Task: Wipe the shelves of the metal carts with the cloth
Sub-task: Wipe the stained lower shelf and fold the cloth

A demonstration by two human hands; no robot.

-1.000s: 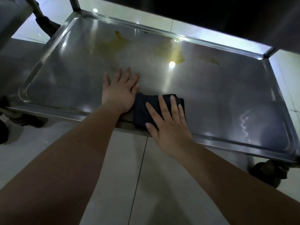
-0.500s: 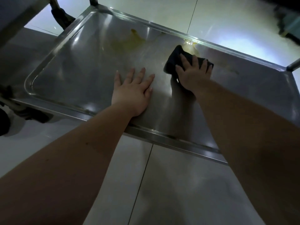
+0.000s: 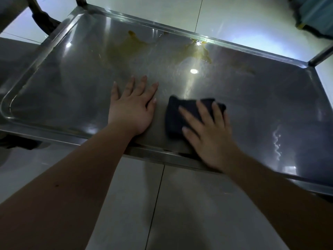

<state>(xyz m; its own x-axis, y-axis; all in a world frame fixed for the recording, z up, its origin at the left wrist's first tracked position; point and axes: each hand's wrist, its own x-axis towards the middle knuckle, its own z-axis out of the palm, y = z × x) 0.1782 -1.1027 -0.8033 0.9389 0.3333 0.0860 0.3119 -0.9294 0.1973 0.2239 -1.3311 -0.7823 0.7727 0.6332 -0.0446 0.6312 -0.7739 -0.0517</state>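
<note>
A steel cart shelf (image 3: 63,83) with a raised rim fills the head view. Yellowish smears (image 3: 196,53) lie near its far edge, and fainter ones sit further left. My right hand (image 3: 209,134) lies flat with straight fingers on a folded dark cloth (image 3: 174,114), pressing it onto the shelf close to the near rim. To the left of it, my left hand (image 3: 133,109) rests flat on the bare metal with fingers spread, a small gap between it and the cloth.
Cart posts rise at the far left corner (image 3: 81,0) and the far right corner (image 3: 322,55). A dark wheel (image 3: 43,20) shows beyond the far left corner. Pale floor tiles (image 3: 180,204) surround the cart. A teal object (image 3: 313,15) sits at the top right.
My right hand has pulled the cloth back from the stains at the far edge to the near rim. My left hand has stayed flat in the same spot.
</note>
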